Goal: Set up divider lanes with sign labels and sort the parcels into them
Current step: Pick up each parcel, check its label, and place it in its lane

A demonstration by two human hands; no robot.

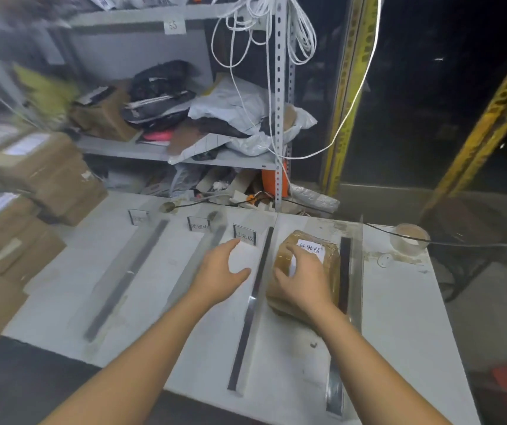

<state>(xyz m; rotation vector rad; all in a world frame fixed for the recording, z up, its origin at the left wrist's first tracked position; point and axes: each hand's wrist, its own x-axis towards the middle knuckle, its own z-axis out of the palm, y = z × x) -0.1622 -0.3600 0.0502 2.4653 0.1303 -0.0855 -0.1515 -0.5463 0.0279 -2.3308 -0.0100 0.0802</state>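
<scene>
Several clear dividers with dark bases, such as one divider (250,305), stand lengthwise on the white table (399,317), forming lanes. Small sign labels stand at the far ends: one sign (245,234) reads 已完成, another sign (198,223) sits to its left, and a third sign (138,216) further left. A brown taped parcel (327,259) with a white label lies in the rightmost lane. My right hand (302,279) rests on top of the parcel, fingers curled over it. My left hand (220,271) hovers open, palm down, over the neighbouring lane just before the 已完成 sign.
Stacked cardboard boxes (31,191) crowd the left side. A grey metal shelf (184,148) holds bags and parcels behind the table, with white cord hanging. A roll of clear tape (410,240) sits at the table's far right corner. A black cable crosses the far edge.
</scene>
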